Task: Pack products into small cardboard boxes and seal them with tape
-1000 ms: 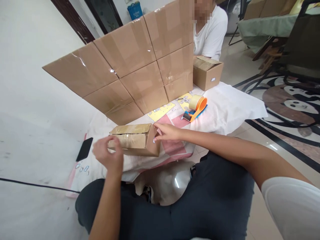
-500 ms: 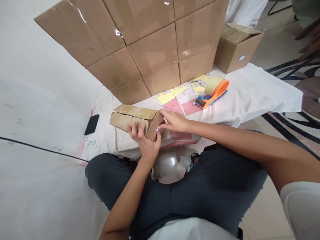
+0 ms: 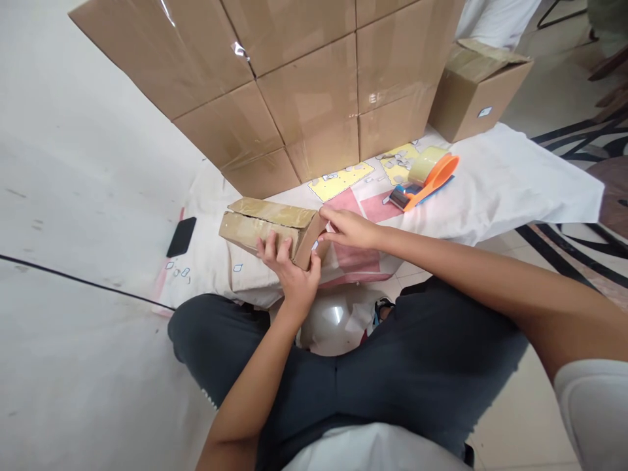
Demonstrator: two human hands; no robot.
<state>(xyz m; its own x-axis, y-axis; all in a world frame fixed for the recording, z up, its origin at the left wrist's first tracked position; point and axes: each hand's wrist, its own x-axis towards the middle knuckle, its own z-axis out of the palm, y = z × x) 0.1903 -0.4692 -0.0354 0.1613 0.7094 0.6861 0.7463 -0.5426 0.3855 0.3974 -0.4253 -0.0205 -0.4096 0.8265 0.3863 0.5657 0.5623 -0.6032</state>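
A small cardboard box [image 3: 262, 226] with a taped top and a gap along its flap seam is tilted above the cloth in front of me. My left hand [image 3: 290, 265] grips its near side, fingers spread over the taped face and thumb at the lower end corner. At the box's right end is my right hand [image 3: 349, 227], its index finger on the upper corner and its thumb close to a small white sticker [image 3: 314, 245] with a blue edge. Some of the right fingers are hidden behind the box end.
A wall of stacked cardboard boxes [image 3: 309, 98] stands behind. Another box [image 3: 478, 91] is at the back right. An orange tape dispenser [image 3: 432, 180] lies on the white cloth [image 3: 530, 176], near yellow sticker sheets [image 3: 341, 182]. A black phone [image 3: 181, 237] lies by the left wall.
The view has shifted slightly. Both hands and the box are slightly farther up and right in the picture, with the grip about the same.
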